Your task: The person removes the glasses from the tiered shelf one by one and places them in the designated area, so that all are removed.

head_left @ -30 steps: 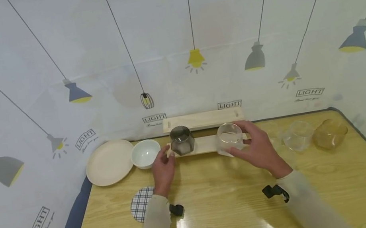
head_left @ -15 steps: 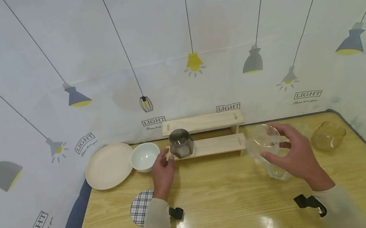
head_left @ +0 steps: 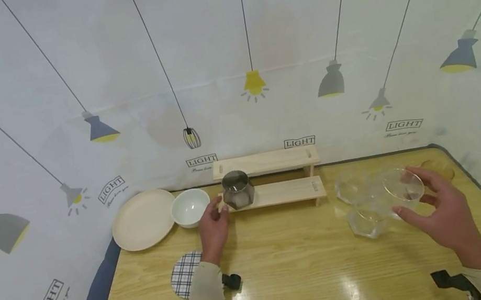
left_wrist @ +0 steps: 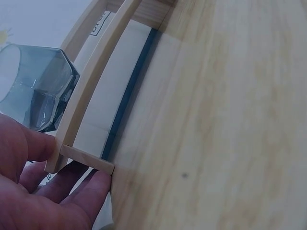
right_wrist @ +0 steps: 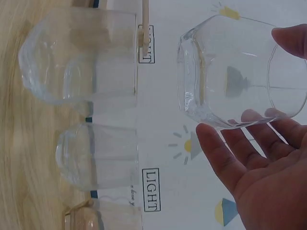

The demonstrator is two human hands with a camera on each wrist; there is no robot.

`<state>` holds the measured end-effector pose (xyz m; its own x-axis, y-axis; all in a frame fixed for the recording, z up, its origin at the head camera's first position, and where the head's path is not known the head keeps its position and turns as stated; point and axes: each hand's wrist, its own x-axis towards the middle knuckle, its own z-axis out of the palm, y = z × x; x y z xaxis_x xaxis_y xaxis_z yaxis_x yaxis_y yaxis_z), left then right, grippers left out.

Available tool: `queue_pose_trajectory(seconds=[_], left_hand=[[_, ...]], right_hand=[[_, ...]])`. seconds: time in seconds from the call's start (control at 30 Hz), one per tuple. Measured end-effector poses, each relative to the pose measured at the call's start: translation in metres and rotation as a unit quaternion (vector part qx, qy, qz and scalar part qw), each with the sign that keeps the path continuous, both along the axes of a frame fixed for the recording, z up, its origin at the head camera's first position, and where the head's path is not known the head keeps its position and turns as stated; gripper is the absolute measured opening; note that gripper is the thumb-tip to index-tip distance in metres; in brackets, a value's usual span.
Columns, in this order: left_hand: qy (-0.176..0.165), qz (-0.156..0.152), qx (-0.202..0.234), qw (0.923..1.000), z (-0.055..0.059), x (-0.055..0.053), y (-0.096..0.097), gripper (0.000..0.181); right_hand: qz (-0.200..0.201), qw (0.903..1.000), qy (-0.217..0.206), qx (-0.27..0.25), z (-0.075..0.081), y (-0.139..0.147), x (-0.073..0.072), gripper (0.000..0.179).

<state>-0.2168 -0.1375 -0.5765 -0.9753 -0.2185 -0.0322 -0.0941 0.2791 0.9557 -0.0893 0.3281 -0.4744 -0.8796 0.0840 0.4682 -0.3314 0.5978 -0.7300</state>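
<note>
My right hand [head_left: 449,216] holds a clear drinking glass [right_wrist: 230,72] with a gold-toned rim, thumb on one side and fingers along the other. In the right wrist view this glass is raised off the table, apart from two other clear glasses [right_wrist: 79,57]. With my left hand [head_left: 214,231] I grip the left end of a two-tier wooden rack [head_left: 286,192]. The left wrist view has the thumb on the lower board and fingers against the leg below it. On that board stands a smoky grey glass [head_left: 237,190], close beside the left fingertips.
A white bowl [head_left: 190,208] and a beige plate [head_left: 143,220] sit left of the rack. Nearer lies a round checked coaster [head_left: 186,274], partly behind the left forearm. An amber glass [head_left: 445,169] stands at the right, partly hidden. A printed backdrop [head_left: 211,91] rises behind the table.
My right hand has carried the clear glass from above the rack's right end to the right, over the table. The left hand stays on the rack; the grey glass has not moved.
</note>
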Motion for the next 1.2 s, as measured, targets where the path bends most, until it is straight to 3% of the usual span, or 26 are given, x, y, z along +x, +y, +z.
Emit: queue_pose_trajectory(seconds=[0.27, 0.43, 0.6, 0.7, 1.0, 1.2], left_hand=[[0.011, -0.004, 0.001, 0.9999, 0.000, -0.003, 0.000, 0.042], [0.010, -0.004, -0.002, 0.9999, 0.001, -0.003, 0.001, 0.042], [0.007, 0.001, -0.005, 1.0000, 0.001, 0.000, 0.001, 0.042], [0.009, -0.001, 0.000, 1.0000, 0.001, 0.000, 0.002, 0.042], [0.003, 0.002, -0.009, 1.0000, 0.001, 0.001, 0.000, 0.042], [0.003, -0.001, -0.007, 1.0000, 0.001, 0.002, -0.001, 0.042]], right_hand=[[-0.061, 0.9975, -0.031, -0.014, -0.010, 0.033, 0.016, 0.085], [-0.078, 0.9956, -0.049, -0.020, -0.016, 0.047, 0.023, 0.085], [-0.084, 0.9924, -0.082, -0.036, -0.031, 0.056, 0.025, 0.078], [-0.086, 0.9878, -0.123, -0.041, -0.045, 0.061, 0.024, 0.075], [-0.064, 0.9750, -0.213, -0.009, -0.071, 0.058, 0.016, 0.083], [-0.054, 0.9748, -0.216, 0.003, -0.078, 0.056, 0.012, 0.085]])
